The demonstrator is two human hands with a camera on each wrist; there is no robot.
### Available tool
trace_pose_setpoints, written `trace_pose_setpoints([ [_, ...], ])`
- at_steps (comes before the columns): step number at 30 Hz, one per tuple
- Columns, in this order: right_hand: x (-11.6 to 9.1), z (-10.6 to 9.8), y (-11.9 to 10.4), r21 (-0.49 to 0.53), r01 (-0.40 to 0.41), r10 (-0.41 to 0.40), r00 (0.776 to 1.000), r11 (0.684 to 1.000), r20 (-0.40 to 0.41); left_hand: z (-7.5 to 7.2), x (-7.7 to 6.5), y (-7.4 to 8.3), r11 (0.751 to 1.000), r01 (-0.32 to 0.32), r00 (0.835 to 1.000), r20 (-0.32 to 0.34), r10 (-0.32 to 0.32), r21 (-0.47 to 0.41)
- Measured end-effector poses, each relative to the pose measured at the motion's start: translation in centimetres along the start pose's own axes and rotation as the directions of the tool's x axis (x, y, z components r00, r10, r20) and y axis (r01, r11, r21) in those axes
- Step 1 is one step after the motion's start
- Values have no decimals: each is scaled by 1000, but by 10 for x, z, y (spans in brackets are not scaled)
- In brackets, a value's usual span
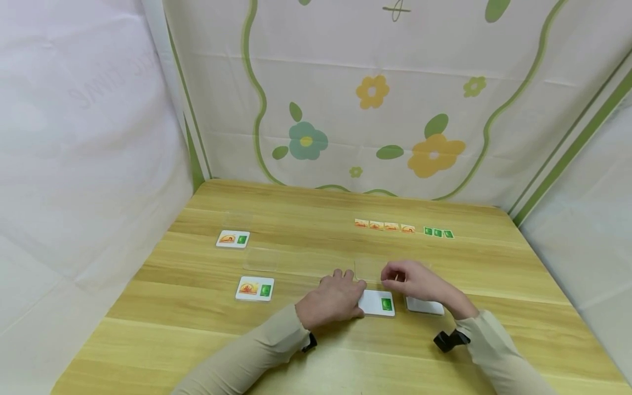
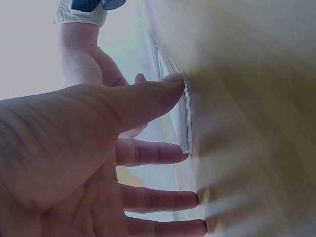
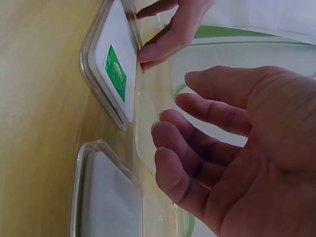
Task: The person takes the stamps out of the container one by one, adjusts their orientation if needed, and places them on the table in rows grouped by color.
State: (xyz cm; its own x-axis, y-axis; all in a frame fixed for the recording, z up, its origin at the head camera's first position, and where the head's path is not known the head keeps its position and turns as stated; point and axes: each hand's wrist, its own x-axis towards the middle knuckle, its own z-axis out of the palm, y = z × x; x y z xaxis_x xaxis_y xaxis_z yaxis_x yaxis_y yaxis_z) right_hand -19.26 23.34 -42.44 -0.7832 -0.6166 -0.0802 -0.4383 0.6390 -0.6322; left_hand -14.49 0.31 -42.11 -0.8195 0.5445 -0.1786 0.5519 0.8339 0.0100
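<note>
My left hand [image 1: 333, 299] rests on the table, with its thumb [image 2: 163, 89] and index finger [image 2: 153, 152] against the left edge of a white card in a clear case [image 1: 370, 304]. Its fingers are straight. A green sticker [image 1: 387, 304] lies on that card's right part; the left part is plain white. My right hand [image 1: 415, 282] hovers just above and right of the card, fingers loosely curled, with nothing between them in the right wrist view. Below it lies a second white card in a clear case [image 1: 425, 306], partly hidden by the wrist in the head view.
Two white cards [image 1: 232, 239] [image 1: 254, 288], each with an orange picture and a green sticker, lie at the left. Further back are several orange stickers [image 1: 376, 225] and green stickers [image 1: 438, 233]. Clear plastic pieces [image 1: 261, 259] lie mid-table. Printed cloth [image 1: 326, 93] encloses the table.
</note>
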Motion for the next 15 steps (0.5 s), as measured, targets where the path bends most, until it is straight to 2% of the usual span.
trace_pose_setpoints([
  [15,-11,4,6,11,8,-8,1000,1000,18,2,1,0,1000,2,1000,-7,-2,7],
])
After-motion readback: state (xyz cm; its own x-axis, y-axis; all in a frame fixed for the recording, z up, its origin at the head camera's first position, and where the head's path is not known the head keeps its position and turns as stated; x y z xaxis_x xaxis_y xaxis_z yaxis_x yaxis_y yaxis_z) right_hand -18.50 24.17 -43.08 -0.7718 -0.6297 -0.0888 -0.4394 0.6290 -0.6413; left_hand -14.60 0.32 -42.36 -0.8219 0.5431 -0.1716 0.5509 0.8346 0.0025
